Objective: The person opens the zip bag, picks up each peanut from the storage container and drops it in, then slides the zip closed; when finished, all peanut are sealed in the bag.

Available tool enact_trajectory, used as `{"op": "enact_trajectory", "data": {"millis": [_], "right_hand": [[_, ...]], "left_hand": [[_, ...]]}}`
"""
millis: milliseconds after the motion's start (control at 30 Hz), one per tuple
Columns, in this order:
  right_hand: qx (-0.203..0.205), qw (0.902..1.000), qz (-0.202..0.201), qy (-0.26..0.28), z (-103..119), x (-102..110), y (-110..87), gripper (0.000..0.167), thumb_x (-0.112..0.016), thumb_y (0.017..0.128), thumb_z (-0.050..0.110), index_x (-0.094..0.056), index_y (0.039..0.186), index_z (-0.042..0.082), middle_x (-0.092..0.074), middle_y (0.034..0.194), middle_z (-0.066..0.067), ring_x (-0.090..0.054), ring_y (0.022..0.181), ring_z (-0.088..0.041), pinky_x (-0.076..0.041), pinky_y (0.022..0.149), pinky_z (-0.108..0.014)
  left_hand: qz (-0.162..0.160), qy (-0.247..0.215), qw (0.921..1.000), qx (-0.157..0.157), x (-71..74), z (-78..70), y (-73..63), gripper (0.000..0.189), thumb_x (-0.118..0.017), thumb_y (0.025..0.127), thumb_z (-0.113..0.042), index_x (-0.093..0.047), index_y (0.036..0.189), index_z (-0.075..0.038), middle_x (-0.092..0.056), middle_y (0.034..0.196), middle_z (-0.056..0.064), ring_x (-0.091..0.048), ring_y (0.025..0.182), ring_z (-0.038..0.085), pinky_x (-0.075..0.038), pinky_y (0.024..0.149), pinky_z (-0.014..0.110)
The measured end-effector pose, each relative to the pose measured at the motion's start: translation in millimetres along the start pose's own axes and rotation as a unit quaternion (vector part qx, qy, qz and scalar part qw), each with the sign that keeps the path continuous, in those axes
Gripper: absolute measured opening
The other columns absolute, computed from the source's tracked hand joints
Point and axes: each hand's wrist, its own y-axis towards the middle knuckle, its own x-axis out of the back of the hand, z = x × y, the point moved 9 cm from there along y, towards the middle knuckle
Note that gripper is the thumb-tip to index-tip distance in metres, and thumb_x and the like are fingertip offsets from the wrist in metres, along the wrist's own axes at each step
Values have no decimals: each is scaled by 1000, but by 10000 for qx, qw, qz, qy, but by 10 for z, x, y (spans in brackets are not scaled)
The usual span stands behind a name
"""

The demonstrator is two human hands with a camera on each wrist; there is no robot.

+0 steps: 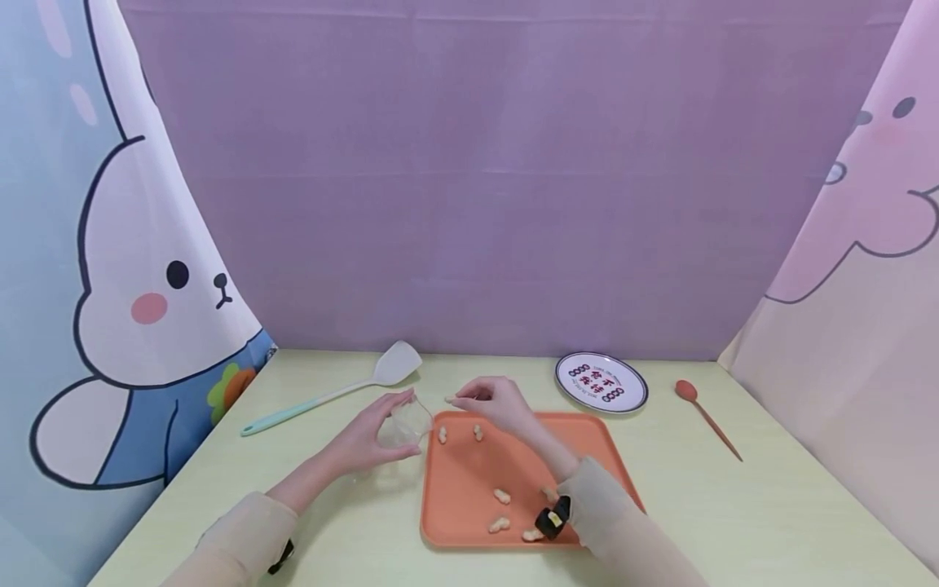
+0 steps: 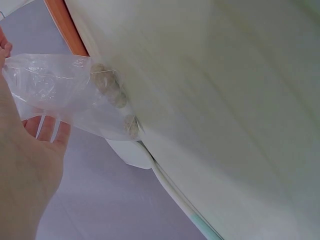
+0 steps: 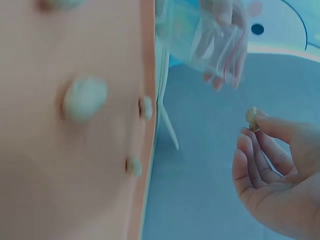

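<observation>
The worktop (image 1: 741, 522) carries a spatula (image 1: 367, 383) far left, plate (image 1: 601, 383) far right, spoon (image 1: 687, 390) right; the right sleeve (image 1: 609, 505) crosses the tray (image 1: 462, 481). The left hand (image 1: 363, 440) grips a bag (image 1: 411, 420), mouth up-right; just beside, the right hand's (image 1: 499, 401) fingers pinch a peanut (image 3: 252, 119), long axis roughly left-right.

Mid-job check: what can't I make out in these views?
Head: lower right corner of the orange rectangular tray, behind the beige right sleeve.
Left wrist: count of tan peanuts inside the clear plastic bag, overlapping and blurred.
Right wrist: one pale peanut, cut off by the top edge.
</observation>
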Motion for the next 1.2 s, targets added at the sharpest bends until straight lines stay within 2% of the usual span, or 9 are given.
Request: {"op": "enact_trajectory", "data": {"millis": [233, 300, 500, 600, 667, 733, 967, 1067, 1200], "right_hand": [[97, 9996, 255, 37, 120, -219, 17, 17, -68, 86, 27, -73, 93, 13, -69, 80, -4, -59, 65, -6, -49, 57, -22], [62, 9995, 321, 48, 130, -271, 22, 16, -67, 87, 28, -73, 93, 14, -70, 82, -5, -60, 66, -7, -50, 58, -22], [88, 9992, 388, 48, 154, -387, 40, 15, -69, 86, 24, -73, 93, 12, -71, 84, -10, -65, 73, -22, -51, 59, -21], [129, 9992, 391, 8, 172, -422, 47, 15, -69, 85, 23, -73, 93, 11, -71, 82, -6, -64, 72, -21, -50, 59, -20], [141, 9991, 390, 20, 176, -440, 47, 14, -69, 85, 22, -73, 93, 11, -70, 82, -5, -63, 69, -16, -49, 59, -19], [141, 9992, 374, 59, 177, -447, 43, 14, -69, 85, 22, -72, 92, 10, -70, 82, -6, -61, 68, -12, -49, 58, -19], [158, 9992, 362, 74, 187, -421, 19, 15, -67, 87, 20, -72, 94, 8, -70, 82, -9, -63, 73, -27, -48, 57, -20], [155, 9992, 368, -76, 176, -380, 5, 16, -66, 88, 22, -72, 96, 9, -69, 82, -6, -63, 74, -26, -49, 57, -21], [129, 9993, 286, -178, 134, -277, -9, 13, -67, 87, 21, -72, 95, 12, -70, 84, -5, -63, 71, -17, -49, 56, -22]], "left_hand": [[-23, -65, 10000, -28, -2, 0, -2, 83, -79, 73, -38, -43, 138, -1, -55, 131, 7, -52, 121, 23, -47, 98, 44], [-32, -85, 9999, -58, -3, -3, -2, 83, -80, 73, -36, -43, 137, 0, -55, 131, 7, -52, 121, 23, -47, 97, 44], [-77, -43, 9997, -221, -5, -30, -7, 82, -81, 71, -32, -44, 137, 0, -56, 129, 7, -53, 120, 24, -47, 97, 44], [-97, -14, 9995, -297, -1, -45, -7, 83, -82, 71, -33, -44, 137, 0, -56, 128, 7, -53, 120, 24, -47, 97, 45], [-90, -1, 9995, -303, -1, -48, -5, 83, -81, 72, -34, -43, 137, 0, -56, 129, 7, -52, 120, 24, -47, 97, 45], [-75, 17, 9996, -285, -2, -47, -2, 83, -81, 72, -35, -43, 138, -1, -56, 129, 6, -52, 121, 23, -46, 98, 45], [-44, -27, 9998, -200, -2, -41, -4, 83, -80, 73, -37, -43, 138, -2, -55, 131, 6, -52, 121, 24, -47, 98, 44], [-36, -51, 9999, -155, -2, -26, -6, 83, -79, 73, -38, -43, 138, -1, -55, 131, 7, -52, 121, 23, -47, 97, 43], [-34, -40, 9999, -121, -10, -8, -8, 83, -79, 73, -38, -43, 137, 0, -55, 131, 7, -52, 121, 23, -47, 97, 43]]}}
